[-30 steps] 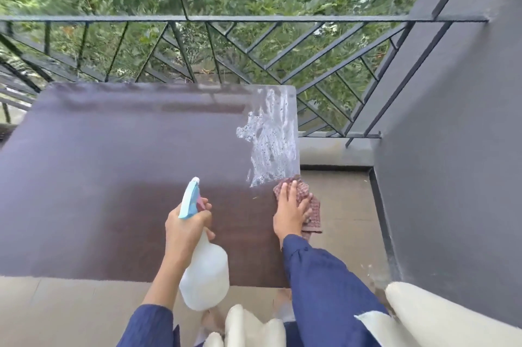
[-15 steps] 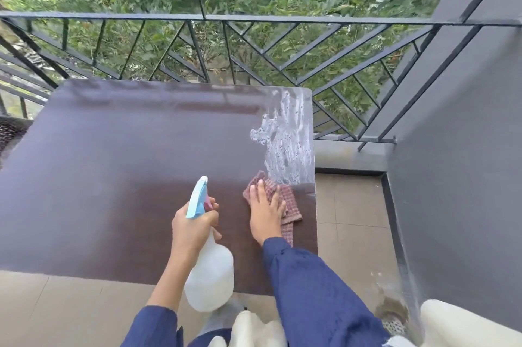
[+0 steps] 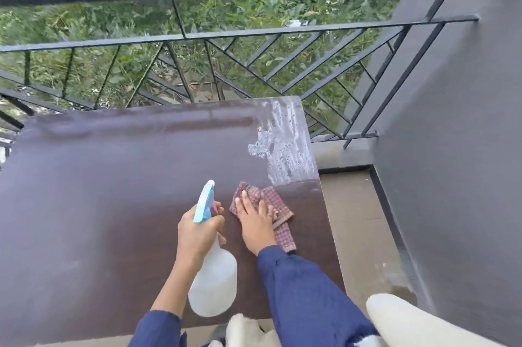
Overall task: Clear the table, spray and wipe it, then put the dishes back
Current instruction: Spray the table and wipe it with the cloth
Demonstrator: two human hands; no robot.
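The dark brown table point(image 3: 99, 205) fills the middle of the head view, bare of dishes. A patch of white spray foam point(image 3: 285, 146) streaks its far right corner. My left hand point(image 3: 197, 231) is shut around the neck of a white spray bottle point(image 3: 213, 290) with a light blue nozzle, held just above the table near its front edge. My right hand point(image 3: 255, 225) lies flat, fingers spread, pressing a red checked cloth point(image 3: 275, 212) onto the table just below the foam.
A black metal railing point(image 3: 254, 33) runs behind the table with green bushes beyond. A grey wall point(image 3: 452, 149) rises at the right, with a strip of tiled floor point(image 3: 358, 233) between it and the table. A white cushioned seat edge point(image 3: 409, 321) sits at the bottom right.
My right hand has slid the cloth to the left, from the table's right edge onto the tabletop. The left hand still holds the bottle. The camera has tilted and shifted.
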